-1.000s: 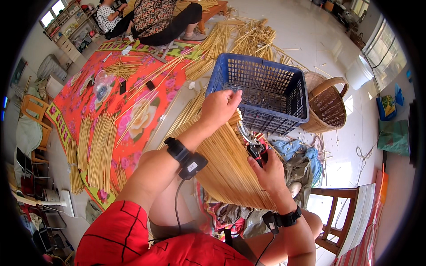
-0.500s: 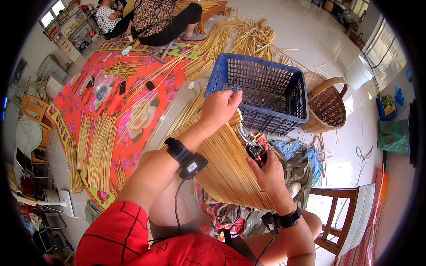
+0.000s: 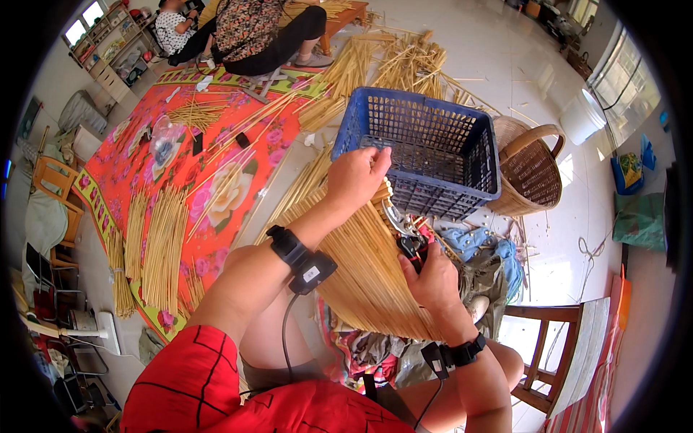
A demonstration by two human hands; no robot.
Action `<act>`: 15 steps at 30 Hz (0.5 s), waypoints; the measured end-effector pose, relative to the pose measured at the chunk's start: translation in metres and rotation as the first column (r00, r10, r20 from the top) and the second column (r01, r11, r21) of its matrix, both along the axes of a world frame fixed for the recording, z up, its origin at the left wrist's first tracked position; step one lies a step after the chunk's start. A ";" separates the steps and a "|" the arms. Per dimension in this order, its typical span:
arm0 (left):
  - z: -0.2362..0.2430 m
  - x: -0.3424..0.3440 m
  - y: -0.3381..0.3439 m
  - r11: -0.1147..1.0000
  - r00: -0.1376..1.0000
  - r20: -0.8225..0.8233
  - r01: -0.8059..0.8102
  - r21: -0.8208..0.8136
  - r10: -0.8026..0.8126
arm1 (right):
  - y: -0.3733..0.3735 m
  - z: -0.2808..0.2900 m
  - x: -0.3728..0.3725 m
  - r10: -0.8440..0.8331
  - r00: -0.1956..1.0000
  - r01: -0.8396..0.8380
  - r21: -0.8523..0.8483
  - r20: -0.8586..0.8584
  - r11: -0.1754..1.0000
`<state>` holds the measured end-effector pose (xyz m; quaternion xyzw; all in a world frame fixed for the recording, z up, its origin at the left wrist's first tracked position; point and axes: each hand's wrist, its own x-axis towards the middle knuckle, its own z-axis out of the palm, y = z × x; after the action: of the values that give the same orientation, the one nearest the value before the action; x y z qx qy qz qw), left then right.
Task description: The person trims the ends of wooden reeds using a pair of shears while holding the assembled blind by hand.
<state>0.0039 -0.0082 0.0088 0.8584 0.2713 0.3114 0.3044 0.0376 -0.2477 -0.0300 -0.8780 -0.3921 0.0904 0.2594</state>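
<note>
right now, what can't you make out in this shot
In the head view:
Left hand: its palm, hidden by its own back.
Shears: their grips, mostly covered by the right hand.
Wicker basket: its left side, partly behind the blue crate.
Flower-shirted person: head, cut off by the top edge.

Golden-tan stick mat [image 3: 372, 270]; red-and-black clippers [image 3: 412, 246]; dark-blue crate [image 3: 437, 200]; red cloth [image 3: 173, 177], pink-and-cream floral, yellow-green edged.

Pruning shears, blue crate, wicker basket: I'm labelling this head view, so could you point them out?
Pruning shears [image 3: 411, 247]: head view, on the black handle.
Blue crate [image 3: 445, 189]: head view, on the near wall.
Wicker basket [image 3: 532, 134]: head view, on the handle.
</note>
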 end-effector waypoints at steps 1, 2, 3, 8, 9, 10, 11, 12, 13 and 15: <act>0.000 0.000 0.001 1.000 1.000 0.014 -0.001 -0.008 0.001 | 0.001 0.003 0.000 0.001 1.000 0.000 -0.010 0.014 1.000; 0.000 -0.001 0.001 1.000 1.000 0.002 0.003 -0.017 -0.003 | 0.000 0.007 -0.001 0.002 1.000 -0.001 -0.021 0.028 1.000; 0.001 -0.002 0.002 1.000 1.000 -0.009 0.006 -0.026 -0.006 | 0.000 0.010 -0.001 0.003 0.999 -0.002 -0.032 0.042 1.000; 0.004 -0.003 0.004 0.998 0.996 -0.082 0.035 -0.046 -0.039 | -0.006 0.010 0.001 -0.005 0.997 0.003 0.030 0.071 1.000; 0.005 -0.003 0.004 0.999 0.995 -0.089 0.037 -0.039 -0.041 | -0.007 0.012 0.002 -0.006 0.997 0.003 0.032 0.079 0.999; 0.005 -0.003 0.004 0.999 0.994 -0.096 0.040 -0.032 -0.043 | -0.008 0.013 0.002 -0.004 0.997 0.001 0.043 0.079 0.999; 0.004 -0.002 0.003 0.999 0.996 -0.079 0.038 -0.030 -0.040 | -0.009 0.013 0.002 -0.003 0.997 -0.001 0.054 0.079 0.999; 0.003 -0.002 0.002 0.999 0.997 -0.063 0.036 -0.028 -0.038 | -0.010 0.014 0.002 -0.003 0.997 -0.003 0.065 0.079 0.998; 0.003 -0.001 0.001 0.999 0.998 -0.047 0.035 -0.026 -0.036 | -0.010 0.015 0.003 0.008 0.994 -0.014 0.054 0.106 0.998; 0.001 0.000 0.001 0.999 0.998 -0.053 0.042 -0.030 -0.043 | -0.012 0.016 0.005 0.028 0.987 -0.033 0.032 0.158 0.999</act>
<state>0.0042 -0.0072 0.0102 0.8674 0.2655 0.2778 0.3161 0.0424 -0.2594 -0.0144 -0.8716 -0.4263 0.0178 0.2414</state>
